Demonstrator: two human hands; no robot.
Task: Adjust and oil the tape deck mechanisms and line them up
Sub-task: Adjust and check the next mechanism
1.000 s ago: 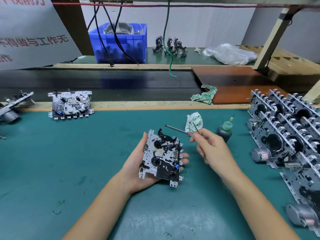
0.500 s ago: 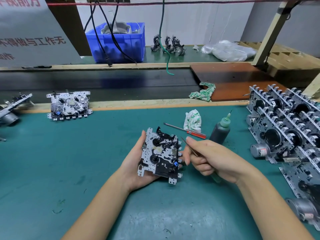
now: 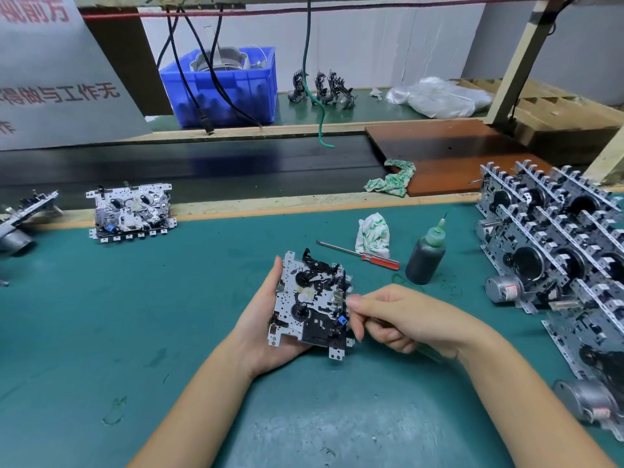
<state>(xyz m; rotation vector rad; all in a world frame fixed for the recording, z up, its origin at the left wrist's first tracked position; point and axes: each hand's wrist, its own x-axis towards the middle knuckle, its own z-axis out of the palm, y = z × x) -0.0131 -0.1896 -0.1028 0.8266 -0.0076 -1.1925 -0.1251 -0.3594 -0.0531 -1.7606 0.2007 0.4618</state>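
Right hand (image 3: 401, 319), raised near the oil bottle (image 3: 424, 256) a second ago, has dropped to the right edge of the tape deck mechanism (image 3: 309, 307) at frame centre, fingers curled around a thin tool.

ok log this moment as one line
left hand holds tape deck mechanism | right hand pinches thin tool at its edge | oil bottle upright

One head-worn camera looks forward and down from just above the person's forearms, close over the green bench (image 3: 101, 332). The left hand's grip (image 3: 266, 329) on the tape deck mechanism (image 3: 310, 305) sits mid-frame; beyond it the view reaches the conveyor belt (image 3: 202, 170).
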